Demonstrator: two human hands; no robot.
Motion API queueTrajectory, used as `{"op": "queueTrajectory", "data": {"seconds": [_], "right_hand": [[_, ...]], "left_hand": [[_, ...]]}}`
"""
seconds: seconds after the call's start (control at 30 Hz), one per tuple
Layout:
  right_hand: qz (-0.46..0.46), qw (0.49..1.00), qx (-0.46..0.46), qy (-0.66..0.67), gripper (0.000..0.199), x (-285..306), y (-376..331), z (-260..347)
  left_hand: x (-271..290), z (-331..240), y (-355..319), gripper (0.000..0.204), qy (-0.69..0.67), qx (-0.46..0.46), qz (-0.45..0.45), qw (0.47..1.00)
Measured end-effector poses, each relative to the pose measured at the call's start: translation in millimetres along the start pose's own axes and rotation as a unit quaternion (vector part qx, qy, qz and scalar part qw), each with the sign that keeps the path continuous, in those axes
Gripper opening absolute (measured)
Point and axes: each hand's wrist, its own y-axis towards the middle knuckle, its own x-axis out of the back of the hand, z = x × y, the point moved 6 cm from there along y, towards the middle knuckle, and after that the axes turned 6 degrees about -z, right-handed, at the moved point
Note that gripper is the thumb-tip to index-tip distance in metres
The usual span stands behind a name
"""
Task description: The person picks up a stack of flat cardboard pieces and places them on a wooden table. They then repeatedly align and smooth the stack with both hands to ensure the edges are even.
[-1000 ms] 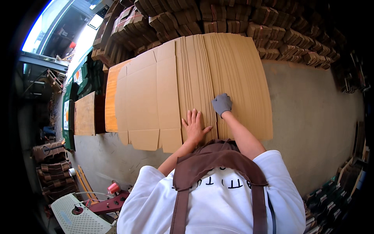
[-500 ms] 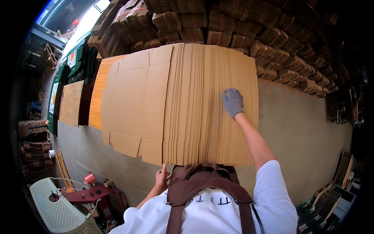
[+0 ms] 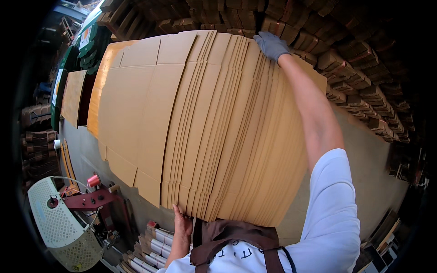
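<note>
A wide fan of flat brown cardboard box blanks (image 3: 132, 100) lies overlapping in front of me, with creased flaps along its near and far sides. My gloved right hand (image 3: 271, 46) reaches across to the far edge, its grey fingers bent over the sheets there; the fingertips are partly hidden. At the near edge, close to my apron, my bare left hand (image 3: 183, 224) has its thumb up against the sheets' edges. Its other fingers are mostly out of sight.
An orange-brown board (image 3: 101, 86) shows under the left end of the cardboard. Bundled cardboard (image 3: 348, 68) is piled behind and to the right. A maroon machine (image 3: 88, 200) with a red thread spool and pale perforated cover stands at lower left, near white-and-brown bundles (image 3: 157, 243).
My right hand has moved from the top of the sheets to their far edge. My left hand has come up to the near edge. The view has tilted and shifted.
</note>
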Motion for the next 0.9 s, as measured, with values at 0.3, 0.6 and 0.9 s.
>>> {"op": "queueTrajectory", "data": {"seconds": [0.3,0.6,0.9], "right_hand": [[0.123,0.992,0.025,0.030,0.081,-25,28,-11],[0.091,0.996,0.016,0.009,0.076,-4,9,8],[-0.098,0.945,-0.098,0.297,0.059,21,-129,-1]], "left_hand": [[-26,-5,-9,0.071,-0.051,-0.010,0.024,0.998],[-49,-5,-24,0.068,-0.015,-0.012,0.016,1.000],[-42,-5,-11,0.080,0.064,0.009,0.004,0.998]]}}
